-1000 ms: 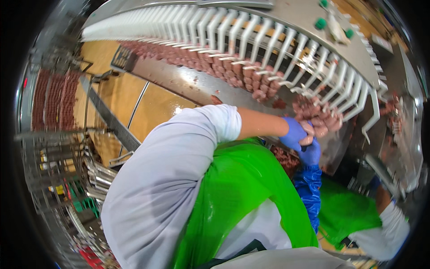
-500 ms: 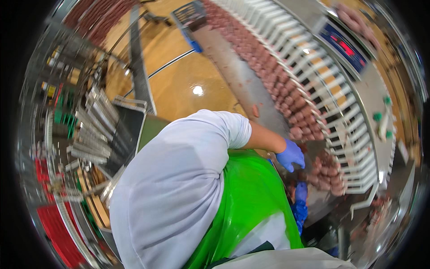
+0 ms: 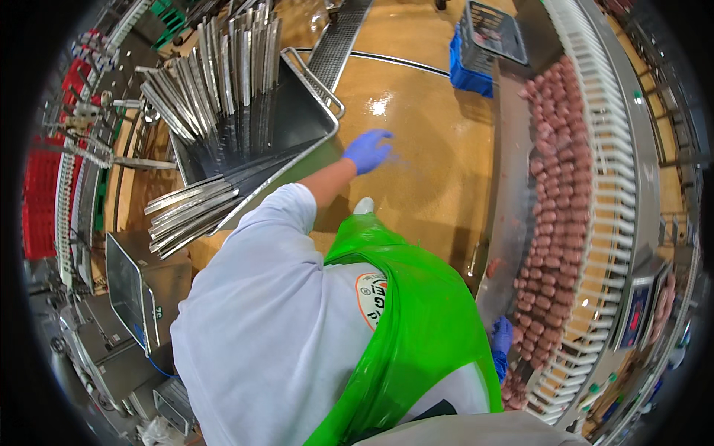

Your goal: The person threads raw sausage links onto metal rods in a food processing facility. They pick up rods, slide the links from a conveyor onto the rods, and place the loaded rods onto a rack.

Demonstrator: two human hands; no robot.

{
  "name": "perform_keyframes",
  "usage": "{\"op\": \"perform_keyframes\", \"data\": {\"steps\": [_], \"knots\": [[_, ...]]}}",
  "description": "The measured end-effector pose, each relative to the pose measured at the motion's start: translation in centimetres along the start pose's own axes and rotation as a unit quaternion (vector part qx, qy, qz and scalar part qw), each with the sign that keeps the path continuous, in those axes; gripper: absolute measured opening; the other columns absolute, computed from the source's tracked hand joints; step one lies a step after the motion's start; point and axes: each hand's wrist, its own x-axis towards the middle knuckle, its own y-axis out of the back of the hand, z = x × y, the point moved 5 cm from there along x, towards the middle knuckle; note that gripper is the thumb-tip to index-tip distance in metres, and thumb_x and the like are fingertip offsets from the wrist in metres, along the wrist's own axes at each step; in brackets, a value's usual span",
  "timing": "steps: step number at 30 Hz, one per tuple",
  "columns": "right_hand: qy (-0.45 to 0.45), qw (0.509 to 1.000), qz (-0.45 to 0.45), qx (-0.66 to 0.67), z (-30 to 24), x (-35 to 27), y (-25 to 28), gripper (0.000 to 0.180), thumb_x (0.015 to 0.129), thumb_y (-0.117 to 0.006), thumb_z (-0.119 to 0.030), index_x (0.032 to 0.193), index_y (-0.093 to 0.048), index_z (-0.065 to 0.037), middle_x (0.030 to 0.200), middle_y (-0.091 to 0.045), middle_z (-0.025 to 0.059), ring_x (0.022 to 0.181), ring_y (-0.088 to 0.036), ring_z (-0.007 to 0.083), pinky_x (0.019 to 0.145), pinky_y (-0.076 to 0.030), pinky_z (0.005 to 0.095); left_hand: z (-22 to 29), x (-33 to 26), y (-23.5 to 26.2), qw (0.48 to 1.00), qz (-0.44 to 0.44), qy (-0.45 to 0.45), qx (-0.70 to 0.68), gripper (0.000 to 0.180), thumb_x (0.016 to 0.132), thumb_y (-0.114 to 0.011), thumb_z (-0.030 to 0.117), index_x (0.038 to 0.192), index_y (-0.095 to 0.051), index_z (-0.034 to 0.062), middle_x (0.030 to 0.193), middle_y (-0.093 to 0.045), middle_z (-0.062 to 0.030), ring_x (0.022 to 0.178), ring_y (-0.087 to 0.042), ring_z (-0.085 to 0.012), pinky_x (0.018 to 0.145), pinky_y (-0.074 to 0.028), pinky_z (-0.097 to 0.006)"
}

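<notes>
My left hand (image 3: 368, 151), in a purple-blue glove, is in the air above the floor with its fingers stretched out and nothing in them. Nearest to it is the rim of a steel tub cart (image 3: 327, 134), which holds many long metal sticks (image 3: 239, 67). My right hand (image 3: 502, 336), also gloved and with a blue sleeve, is low at the near edge of the steel table (image 3: 509, 160). Beside it lie rows of linked sausages (image 3: 554, 245). The fingers of this hand are too small and partly hidden to read.
A row of white bars (image 3: 611, 201) runs along the table's far side. A scale with a red display (image 3: 636, 312) stands beyond. A grey crate (image 3: 491, 37) sits on a blue one (image 3: 470, 70) at the table's end. Another steel tub (image 3: 126, 290) stands at left.
My view and body have turned to the left. My left hand has moved from beside the sausages at the table to over the floor near the tub cart. My right hand stays by the table.
</notes>
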Motion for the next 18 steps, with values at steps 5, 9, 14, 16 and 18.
{"op": "perform_keyframes", "data": {"steps": [5,9,14,16,18], "knots": [[0.073,0.995,-0.051,-0.051,-14.5,2.8,-9.2,0.034,0.097,-0.058,-0.029,0.123,-0.062,-0.007,0.101,-0.068,0.0021,0.082,-0.063,0.0133,0.067,-0.047,0.0256,-24.1,-2.4,7.5,0.867,0.262,0.313,-0.287,0.033,0.092,-0.059,0.026,0.12,-0.064,0.0089,0.113,-0.067,-0.0122,0.102,-0.064,-0.0249,0.09,-0.05,-0.036],[0.112,0.979,-0.131,-0.108,-22.6,5.9,-15.3,0.034,0.097,-0.06,-0.024,0.125,-0.062,-0.005,0.102,-0.068,0.0035,0.085,-0.063,0.012,0.07,-0.048,0.0246,-34.4,-9.2,8.4,0.581,0.299,0.512,-0.557,0.038,0.095,-0.054,0.03,0.128,-0.06,0.0137,0.118,-0.061,-0.0051,0.11,-0.058,-0.0178,0.091,-0.047,-0.035],[0.136,0.959,-0.156,-0.195,-32.5,10.7,-21.1,0.032,0.096,-0.061,-0.022,0.123,-0.063,-0.004,0.1,-0.068,0.0034,0.084,-0.062,0.011,0.07,-0.048,0.0231,-42.1,-16.9,5.8,0.779,-0.044,0.603,-0.163,0.041,0.098,-0.048,0.036,0.132,-0.06,0.0183,0.13,-0.06,-0.0051,0.122,-0.055,-0.021,0.1,-0.044,-0.038],[0.141,0.948,-0.177,-0.225,-35.3,13.0,-23.5,0.032,0.096,-0.061,-0.022,0.122,-0.064,-0.004,0.099,-0.068,0.003,0.085,-0.062,0.0109,0.07,-0.048,0.0235,-43.3,-17.1,4.2,0.796,-0.338,0.456,0.212,0.042,0.099,-0.046,0.039,0.133,-0.061,0.0201,0.134,-0.059,-0.0051,0.126,-0.053,-0.0223,0.103,-0.042,-0.039],[0.138,0.94,-0.191,-0.244,-37.4,15.4,-25.4,0.031,0.096,-0.061,-0.023,0.121,-0.064,-0.004,0.099,-0.068,0.0026,0.085,-0.062,0.0111,0.07,-0.048,0.024,-44.3,-16.7,3.0,0.767,-0.409,0.417,0.264,0.044,0.1,-0.044,0.041,0.135,-0.061,0.0219,0.139,-0.058,-0.0051,0.131,-0.052,-0.0236,0.107,-0.041,-0.04]]}}
